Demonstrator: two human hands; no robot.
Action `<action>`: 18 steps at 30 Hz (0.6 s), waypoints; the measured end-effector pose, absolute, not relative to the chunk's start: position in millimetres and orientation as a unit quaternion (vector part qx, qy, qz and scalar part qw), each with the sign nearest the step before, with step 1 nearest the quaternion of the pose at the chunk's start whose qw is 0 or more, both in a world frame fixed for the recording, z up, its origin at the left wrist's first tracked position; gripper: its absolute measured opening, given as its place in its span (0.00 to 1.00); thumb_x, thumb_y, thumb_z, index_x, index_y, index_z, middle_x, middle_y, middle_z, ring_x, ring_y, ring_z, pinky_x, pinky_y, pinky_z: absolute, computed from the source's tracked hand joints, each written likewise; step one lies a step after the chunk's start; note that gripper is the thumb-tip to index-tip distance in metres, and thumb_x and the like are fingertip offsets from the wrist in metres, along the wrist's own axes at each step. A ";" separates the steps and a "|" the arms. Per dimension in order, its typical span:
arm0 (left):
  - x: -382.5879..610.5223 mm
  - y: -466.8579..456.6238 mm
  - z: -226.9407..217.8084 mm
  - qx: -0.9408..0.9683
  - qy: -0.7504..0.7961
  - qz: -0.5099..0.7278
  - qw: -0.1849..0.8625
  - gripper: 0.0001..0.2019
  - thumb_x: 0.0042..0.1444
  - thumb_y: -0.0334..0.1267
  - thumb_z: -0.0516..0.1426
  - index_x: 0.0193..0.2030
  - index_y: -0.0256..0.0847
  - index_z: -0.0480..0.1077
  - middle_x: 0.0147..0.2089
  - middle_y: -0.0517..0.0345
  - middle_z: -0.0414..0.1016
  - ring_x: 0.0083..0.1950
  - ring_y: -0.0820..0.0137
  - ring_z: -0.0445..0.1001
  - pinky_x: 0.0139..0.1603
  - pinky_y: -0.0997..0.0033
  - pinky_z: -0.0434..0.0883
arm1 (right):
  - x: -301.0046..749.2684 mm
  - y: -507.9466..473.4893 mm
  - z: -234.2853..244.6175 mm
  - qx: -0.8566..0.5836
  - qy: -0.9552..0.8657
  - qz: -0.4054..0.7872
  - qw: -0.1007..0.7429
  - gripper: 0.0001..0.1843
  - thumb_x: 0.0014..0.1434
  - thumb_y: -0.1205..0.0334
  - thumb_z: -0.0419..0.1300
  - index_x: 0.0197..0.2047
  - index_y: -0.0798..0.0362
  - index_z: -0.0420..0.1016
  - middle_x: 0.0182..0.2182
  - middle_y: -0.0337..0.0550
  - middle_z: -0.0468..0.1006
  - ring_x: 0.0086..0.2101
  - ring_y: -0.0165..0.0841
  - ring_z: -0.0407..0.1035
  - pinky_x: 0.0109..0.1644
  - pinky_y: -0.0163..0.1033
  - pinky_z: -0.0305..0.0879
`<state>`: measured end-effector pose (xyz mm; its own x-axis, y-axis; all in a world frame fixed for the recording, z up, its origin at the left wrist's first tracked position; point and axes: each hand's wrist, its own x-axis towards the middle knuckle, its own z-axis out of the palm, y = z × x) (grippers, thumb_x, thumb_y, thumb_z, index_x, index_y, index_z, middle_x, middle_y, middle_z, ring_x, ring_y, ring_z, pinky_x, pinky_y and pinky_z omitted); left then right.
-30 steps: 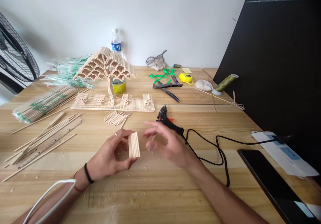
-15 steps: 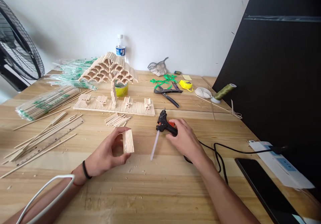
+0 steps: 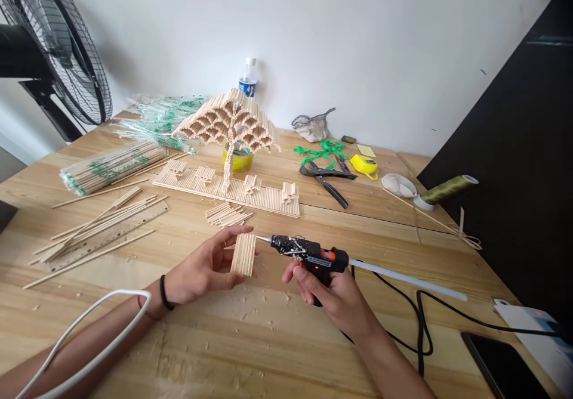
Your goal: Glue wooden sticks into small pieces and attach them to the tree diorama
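Between the fingers and thumb of my left hand (image 3: 203,268) is a small panel of wooden sticks (image 3: 244,254) laid side by side. My right hand (image 3: 331,294) is wrapped round the handle of a black hot glue gun (image 3: 308,253). Its nozzle points left, at the upper right edge of the panel; whether they touch I cannot tell. A long translucent glue stick juts from the gun's rear. Behind the hands lies a pile of short cut sticks (image 3: 228,214). Beyond it stands a stick model (image 3: 228,142) with a tree-like canopy on a slatted base.
Long sticks and a clear ruler (image 3: 111,235) lie at left, near bagged sticks (image 3: 111,166). Pliers (image 3: 329,181), a yellow tape measure (image 3: 364,165) and a thread spool (image 3: 450,190) are at the back right. A black cord (image 3: 421,321), phone (image 3: 505,366) and power strip (image 3: 528,321) lie at right.
My right hand has lifted the glue gun and turned it, bringing the nozzle from pointing away to beside the panel. My left hand still holds the panel. The view has shifted left.
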<state>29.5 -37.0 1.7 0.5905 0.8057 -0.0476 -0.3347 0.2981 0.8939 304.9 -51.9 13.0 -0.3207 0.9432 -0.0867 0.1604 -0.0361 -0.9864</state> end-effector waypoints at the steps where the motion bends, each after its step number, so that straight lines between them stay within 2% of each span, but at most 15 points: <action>1: 29.6 -36.7 2.0 0.459 0.254 0.372 0.765 0.36 0.58 0.28 0.69 0.70 0.54 0.63 0.59 0.50 0.76 0.51 0.69 0.80 0.54 0.68 0.74 | 302.9 -52.5 10.5 -0.456 -0.596 0.559 0.353 0.24 0.67 0.40 0.63 0.37 0.54 0.80 0.30 0.45 0.80 0.21 0.26 0.60 0.26 0.36 0.61; 5: 30.3 -35.3 5.1 0.464 0.244 0.373 0.766 0.36 0.56 0.27 0.70 0.68 0.50 0.65 0.56 0.51 0.77 0.52 0.67 0.79 0.53 0.67 0.77 | 300.3 -52.2 5.5 -0.429 -0.592 0.580 0.359 0.27 0.68 0.37 0.61 0.37 0.54 0.82 0.22 0.39 0.73 0.21 0.28 0.61 0.27 0.38 0.62; 9: 31.8 -34.8 10.0 0.447 0.224 0.369 0.784 0.32 0.54 0.26 0.71 0.63 0.45 0.69 0.48 0.55 0.77 0.46 0.71 0.78 0.47 0.72 0.77 | 300.2 -52.2 5.6 -0.415 -0.579 0.595 0.373 0.28 0.67 0.35 0.61 0.37 0.54 0.83 0.25 0.41 0.75 0.20 0.27 0.59 0.27 0.38 0.62; 14: 34.5 -36.3 13.3 0.411 0.215 0.353 0.813 0.30 0.52 0.22 0.70 0.59 0.45 0.69 0.46 0.58 0.76 0.40 0.72 0.80 0.43 0.72 0.79 | 298.1 -52.1 11.1 -0.437 -0.586 0.585 0.352 0.28 0.67 0.35 0.61 0.37 0.54 0.83 0.24 0.41 0.75 0.22 0.29 0.62 0.28 0.38 0.63; 18: 35.4 -36.3 12.6 0.390 0.224 0.353 0.820 0.30 0.50 0.20 0.70 0.57 0.44 0.70 0.45 0.59 0.76 0.39 0.73 0.80 0.43 0.73 0.80 | 296.7 -51.5 16.4 -0.451 -0.592 0.578 0.336 0.28 0.68 0.35 0.59 0.36 0.54 0.81 0.23 0.40 0.75 0.22 0.30 0.63 0.29 0.39 0.64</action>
<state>35.4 -36.3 12.6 0.6502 0.7541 -0.0926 -0.4044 0.4466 0.7981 296.7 -51.5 16.4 -0.3685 0.9214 -0.1236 0.1455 -0.0742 -0.9866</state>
